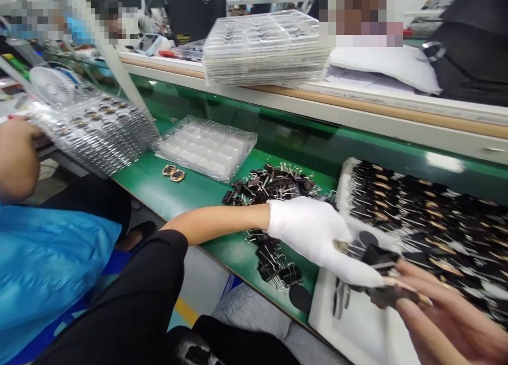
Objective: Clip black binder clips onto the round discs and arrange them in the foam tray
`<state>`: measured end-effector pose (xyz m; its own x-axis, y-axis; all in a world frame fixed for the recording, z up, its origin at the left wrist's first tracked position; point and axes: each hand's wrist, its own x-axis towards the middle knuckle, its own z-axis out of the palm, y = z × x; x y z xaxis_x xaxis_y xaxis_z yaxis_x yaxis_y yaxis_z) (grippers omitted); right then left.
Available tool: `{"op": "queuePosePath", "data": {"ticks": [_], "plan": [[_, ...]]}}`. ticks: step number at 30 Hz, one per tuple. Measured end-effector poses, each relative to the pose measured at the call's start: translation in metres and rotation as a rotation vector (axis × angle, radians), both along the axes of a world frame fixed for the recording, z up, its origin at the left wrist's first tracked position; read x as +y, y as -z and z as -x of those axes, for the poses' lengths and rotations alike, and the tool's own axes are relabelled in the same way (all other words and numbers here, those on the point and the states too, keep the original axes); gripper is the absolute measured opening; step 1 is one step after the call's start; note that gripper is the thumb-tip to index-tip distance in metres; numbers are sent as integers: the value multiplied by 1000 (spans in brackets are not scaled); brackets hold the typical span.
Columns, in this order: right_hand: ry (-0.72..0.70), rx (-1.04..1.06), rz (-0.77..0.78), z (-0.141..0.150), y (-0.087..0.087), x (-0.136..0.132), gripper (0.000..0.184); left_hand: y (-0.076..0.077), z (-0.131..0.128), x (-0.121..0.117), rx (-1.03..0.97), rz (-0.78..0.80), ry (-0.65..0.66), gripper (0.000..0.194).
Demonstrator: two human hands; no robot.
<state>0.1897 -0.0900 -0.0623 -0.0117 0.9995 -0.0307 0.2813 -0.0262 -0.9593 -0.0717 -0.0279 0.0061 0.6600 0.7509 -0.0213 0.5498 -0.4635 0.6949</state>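
Note:
My left hand, in a white glove, reaches over the near end of a white foam tray. Its closed fingers are at a black binder clip, partly hidden by the glove. My bare right hand pinches a small dark round part with a tan edge from the other side, against the clip. The two hands nearly touch. Within the tray, rows of black binder clips grip tan-edged parts. Loose binder clips lie heaped beside my left forearm, and more lie below it.
A clear plastic tray and two small gold-and-black parts lie on the green bench. Stacked filled trays stand at left, near another person's arm. More trays are piled on the shelf. A black disc lies near the bench edge.

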Motion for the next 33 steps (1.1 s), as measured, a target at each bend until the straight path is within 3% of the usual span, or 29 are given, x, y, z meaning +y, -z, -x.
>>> {"op": "queuePosePath", "data": {"ticks": [5,12,18,21,27,33], "plan": [[47,301,-87,16,-26,17,22,9,5,5,-64,-78,25,60],[-171,159,-76,-8,-28,33,23,21,-7,6,-59,65,118,55],[-404,-37,-78,-21,-45,39,22,22,-9,2,-68,153,161,53],[-312,86,-24,-22,-47,44,21,20,-7,5,-76,143,128,52],[74,567,95,11,-31,40,28,28,-13,5,-146,-14,5,53],[148,694,48,44,-18,33,27,37,-16,2,-210,-138,-9,54]]}}
